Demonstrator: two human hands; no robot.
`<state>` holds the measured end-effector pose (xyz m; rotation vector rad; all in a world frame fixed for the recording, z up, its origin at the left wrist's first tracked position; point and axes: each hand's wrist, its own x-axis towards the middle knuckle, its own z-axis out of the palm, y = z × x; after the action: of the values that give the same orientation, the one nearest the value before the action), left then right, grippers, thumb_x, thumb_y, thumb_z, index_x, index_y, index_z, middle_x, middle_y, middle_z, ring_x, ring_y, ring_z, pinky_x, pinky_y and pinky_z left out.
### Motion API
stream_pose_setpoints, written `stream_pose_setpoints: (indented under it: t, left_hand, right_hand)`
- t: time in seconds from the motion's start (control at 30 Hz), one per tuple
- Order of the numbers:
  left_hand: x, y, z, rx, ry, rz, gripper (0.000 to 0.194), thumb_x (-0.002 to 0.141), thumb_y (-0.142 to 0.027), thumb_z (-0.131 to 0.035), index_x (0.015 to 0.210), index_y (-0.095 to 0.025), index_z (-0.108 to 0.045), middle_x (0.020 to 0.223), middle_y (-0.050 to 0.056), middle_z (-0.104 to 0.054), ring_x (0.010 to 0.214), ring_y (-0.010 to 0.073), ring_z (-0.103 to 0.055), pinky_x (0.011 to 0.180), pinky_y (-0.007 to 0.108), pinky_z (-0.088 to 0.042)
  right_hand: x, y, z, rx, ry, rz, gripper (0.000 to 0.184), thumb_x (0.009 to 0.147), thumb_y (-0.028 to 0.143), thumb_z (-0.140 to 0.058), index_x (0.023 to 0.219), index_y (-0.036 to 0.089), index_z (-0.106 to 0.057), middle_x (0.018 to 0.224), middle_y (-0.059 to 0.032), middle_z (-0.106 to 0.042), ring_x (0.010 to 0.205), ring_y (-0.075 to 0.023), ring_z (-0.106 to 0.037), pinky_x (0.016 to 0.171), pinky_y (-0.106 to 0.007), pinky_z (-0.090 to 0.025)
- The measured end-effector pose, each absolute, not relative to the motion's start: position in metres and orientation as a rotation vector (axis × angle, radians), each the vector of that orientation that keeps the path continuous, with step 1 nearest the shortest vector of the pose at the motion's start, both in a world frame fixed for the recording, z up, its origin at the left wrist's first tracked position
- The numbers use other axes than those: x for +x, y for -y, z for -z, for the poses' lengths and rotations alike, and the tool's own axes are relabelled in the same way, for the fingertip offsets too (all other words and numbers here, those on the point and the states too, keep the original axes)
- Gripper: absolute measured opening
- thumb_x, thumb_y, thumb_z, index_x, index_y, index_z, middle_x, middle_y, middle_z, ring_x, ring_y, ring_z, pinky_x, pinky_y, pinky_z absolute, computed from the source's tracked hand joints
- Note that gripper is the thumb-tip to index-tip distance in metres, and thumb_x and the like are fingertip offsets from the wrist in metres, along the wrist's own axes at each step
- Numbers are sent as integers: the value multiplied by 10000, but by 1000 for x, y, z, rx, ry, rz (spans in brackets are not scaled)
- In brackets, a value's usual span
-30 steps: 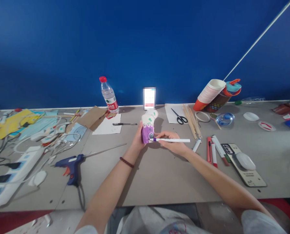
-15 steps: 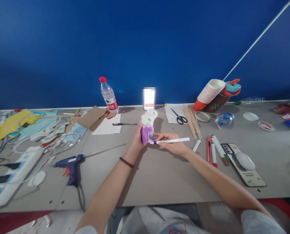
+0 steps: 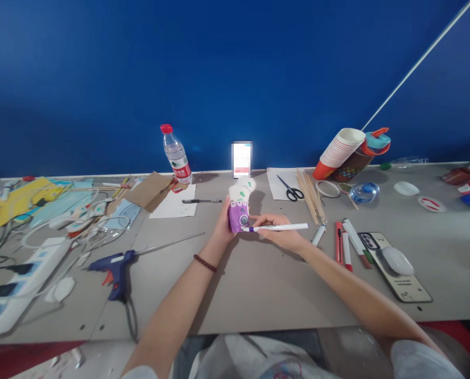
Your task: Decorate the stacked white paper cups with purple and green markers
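My left hand (image 3: 222, 227) is wrapped round the left side of a paper cup (image 3: 237, 217) coloured purple, with a dark round eye shape on its front. White round pieces with green spots (image 3: 243, 189) stand at the cup's top. Between the fingers of my right hand (image 3: 280, 232) lies a white marker (image 3: 286, 227) with a purple end. Its tip points left and meets the cup's lower edge, though whether it touches I cannot tell. Part of the left fingers is hidden behind the cup.
A blue glue gun (image 3: 116, 268) lies left, near a power strip (image 3: 29, 284) and tangled cables. Behind stand a water bottle (image 3: 176, 155) and a lit phone (image 3: 242, 159). To the right are scissors (image 3: 292, 190), wooden sticks (image 3: 311, 197), stacked paper cups (image 3: 340, 152), markers and a phone (image 3: 397, 268).
The marker's tip has shifted very slightly along the cup's lower edge. Both hands keep nearly the same position.
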<state>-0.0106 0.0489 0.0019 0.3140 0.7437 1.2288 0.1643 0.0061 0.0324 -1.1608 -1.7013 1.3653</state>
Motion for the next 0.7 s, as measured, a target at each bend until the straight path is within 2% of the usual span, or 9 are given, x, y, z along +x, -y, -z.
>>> stream_pose_setpoints:
  t: [0.1, 0.27, 0.33, 0.47, 0.7]
  left_hand:
    - [-11, -49, -3, 304, -739, -1234, 464, 870, -541, -561, 1040, -121, -660, 856, 90, -695, 749, 192, -673, 683, 299, -543]
    - [-12, -49, -2, 295, -732, -1208, 507, 859, -568, -560, 1061, -112, -656, 856, 102, -692, 741, 200, -679, 690, 308, -547]
    - [-13, -49, -2, 290, -737, -1195, 520, 871, -573, -535, 1070, -107, -653, 844, 107, -691, 734, 202, -678, 691, 312, -548]
    - [-12, -49, -3, 288, -742, -1196, 513, 878, -567, -522, 1053, -104, -656, 833, 107, -691, 727, 203, -674, 685, 316, -548]
    - [-11, -50, -4, 291, -733, -1239, 445, 873, -528, -549, 1003, -119, -665, 851, 89, -691, 738, 196, -674, 649, 301, -537]
  right_hand:
    - [165, -6, -34, -1160, 1688, -1399, 82, 741, 263, -675, 790, 202, -700, 1236, -109, -690, 1014, -285, -691, 688, -334, -558]
    - [164, -6, -31, -1124, 1655, -1381, 143, 770, 307, -674, 870, 211, -708, 1132, -100, -732, 1121, -299, -651, 698, -328, -561]
    - [163, -7, -29, -1126, 1655, -1366, 165, 781, 321, -672, 897, 209, -707, 1129, -98, -733, 1102, -288, -660, 697, -321, -558]
    - [163, -7, -30, -1150, 1658, -1359, 177, 781, 325, -674, 904, 203, -707, 1164, -101, -723, 1022, -263, -686, 671, -306, -549]
    - [163, -5, -37, -1164, 1644, -1449, 87, 752, 266, -675, 799, 195, -694, 1286, -114, -661, 1067, -282, -672, 693, -328, -553]
